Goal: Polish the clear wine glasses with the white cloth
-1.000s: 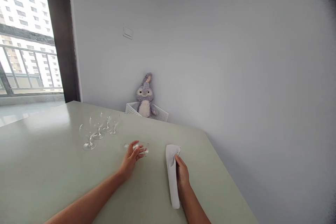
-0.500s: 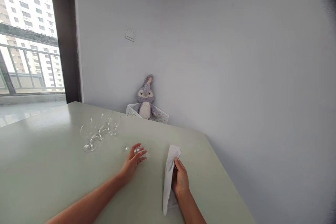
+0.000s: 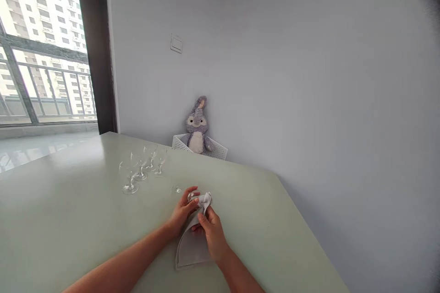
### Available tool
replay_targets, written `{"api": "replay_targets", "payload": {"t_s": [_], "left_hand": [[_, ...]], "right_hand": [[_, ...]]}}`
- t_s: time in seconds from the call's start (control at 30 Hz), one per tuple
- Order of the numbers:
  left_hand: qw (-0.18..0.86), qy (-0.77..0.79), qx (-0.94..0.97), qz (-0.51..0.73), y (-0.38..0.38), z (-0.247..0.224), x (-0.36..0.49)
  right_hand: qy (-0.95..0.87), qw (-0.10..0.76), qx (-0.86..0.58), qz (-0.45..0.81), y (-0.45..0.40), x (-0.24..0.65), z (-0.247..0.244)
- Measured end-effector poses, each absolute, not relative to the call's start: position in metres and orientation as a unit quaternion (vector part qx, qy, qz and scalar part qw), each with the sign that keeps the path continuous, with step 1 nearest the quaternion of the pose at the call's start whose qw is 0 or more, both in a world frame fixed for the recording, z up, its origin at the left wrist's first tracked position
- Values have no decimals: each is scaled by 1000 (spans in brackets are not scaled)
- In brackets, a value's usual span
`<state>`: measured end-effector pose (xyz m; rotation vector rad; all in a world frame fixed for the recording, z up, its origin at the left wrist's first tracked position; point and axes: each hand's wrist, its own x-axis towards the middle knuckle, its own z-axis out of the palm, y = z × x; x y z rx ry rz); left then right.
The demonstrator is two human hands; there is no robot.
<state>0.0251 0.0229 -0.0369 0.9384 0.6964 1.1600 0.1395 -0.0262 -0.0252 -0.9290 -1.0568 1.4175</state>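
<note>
So, I have the left hand [image 3: 184, 211] closed round a goblet [image 3: 177, 189] held sideways on or just above the table [image 3: 257, 219], its foot pointing to the left edge, its mouth end toward the right hand [image 3: 213, 234], which grips a grey cloth [image 3: 192, 249] against it. Beyond the far edge a white basket [image 3: 178, 142] holds a plush rabbit [image 3: 196, 142]; 4 upright glasses [image 3: 140, 176] stand left of my grip, nearer that edge
</note>
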Motion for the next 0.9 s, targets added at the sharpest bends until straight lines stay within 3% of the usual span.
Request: {"api": "replay_targets", "payload": {"t_s": [0.13, 0.23, 0.47, 0.57, 0.67, 0.77, 0.83, 0.9], "left_hand": [[733, 279, 464, 412, 16, -39, 25], [745, 264, 493, 364, 12, -41, 29], [634, 255, 518, 514, 17, -29, 30], [694, 232, 499, 465, 19, -25, 28], [719, 291, 462, 429, 17, -25, 29], [712, 351, 471, 384, 11, -23, 32], [700, 346, 483, 397, 6, -20, 32], [681, 318, 505, 425, 2, -16, 31]], "right_hand": [[-519, 474, -429, 568, -30, 147, -38], [-523, 484, -426, 558, -30, 151, -42], [-210, 589, -335, 705, -26, 159, -18], [-320, 554, -374, 671, -35, 155, -19], [-546, 486, -448, 514, -45, 149, -27], [-626, 487, -475, 381, -49, 149, -29], [-598, 508, -482, 391, -46, 154, -24], [-505, 534, -472, 487, -41, 161, -18]]}}
